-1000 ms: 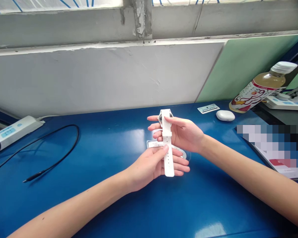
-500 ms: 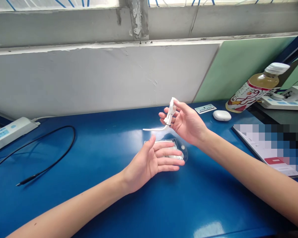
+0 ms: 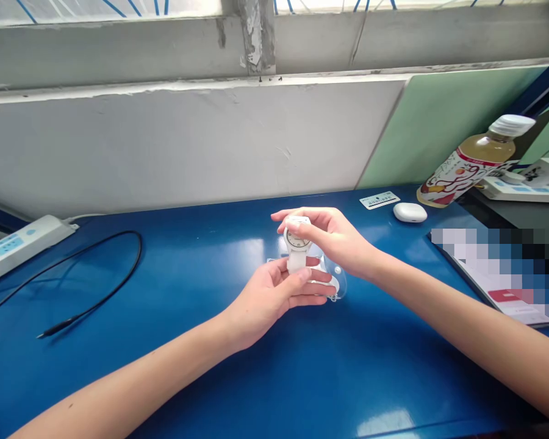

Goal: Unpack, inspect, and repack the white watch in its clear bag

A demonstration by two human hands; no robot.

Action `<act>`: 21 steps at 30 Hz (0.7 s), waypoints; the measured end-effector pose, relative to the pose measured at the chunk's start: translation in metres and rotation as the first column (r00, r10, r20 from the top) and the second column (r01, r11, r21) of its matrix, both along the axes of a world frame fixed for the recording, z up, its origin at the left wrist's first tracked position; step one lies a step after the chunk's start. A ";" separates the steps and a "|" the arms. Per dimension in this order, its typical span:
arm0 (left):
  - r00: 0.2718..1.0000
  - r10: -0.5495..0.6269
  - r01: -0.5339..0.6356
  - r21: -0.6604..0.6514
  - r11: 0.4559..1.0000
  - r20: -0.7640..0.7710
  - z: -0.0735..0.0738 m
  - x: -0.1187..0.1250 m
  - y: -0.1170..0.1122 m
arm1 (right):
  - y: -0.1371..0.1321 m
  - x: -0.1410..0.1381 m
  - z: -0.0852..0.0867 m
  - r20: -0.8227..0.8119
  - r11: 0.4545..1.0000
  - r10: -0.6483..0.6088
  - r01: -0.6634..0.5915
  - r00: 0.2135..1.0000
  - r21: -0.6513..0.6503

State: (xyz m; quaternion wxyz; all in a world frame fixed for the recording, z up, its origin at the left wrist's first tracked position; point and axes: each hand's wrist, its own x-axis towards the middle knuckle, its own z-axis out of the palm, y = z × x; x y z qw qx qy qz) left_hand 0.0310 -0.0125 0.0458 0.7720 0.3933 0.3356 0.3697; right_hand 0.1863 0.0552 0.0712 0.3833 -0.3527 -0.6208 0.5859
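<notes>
One watch [image 3: 297, 245] being handled.
Right hand [image 3: 341, 236] pinches its twelve-o'clock end, left hand [image 3: 268, 299] its six; the next move likely calls for keeping one pinch.

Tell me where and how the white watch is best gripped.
I'd pinch the white watch by its strap below the dial, coming from the near left, thumb on top. That stretch is slim and flat-faced, and the left hand grips its lower end; the right hand has its thumb over the dial's upper part.
</notes>
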 end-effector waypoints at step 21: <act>0.995 -0.096 0.090 -0.145 0.985 -0.034 -0.002 0.003 -0.005 | 0.005 0.002 -0.001 -0.531 0.740 0.211 -0.489 0.821 -0.462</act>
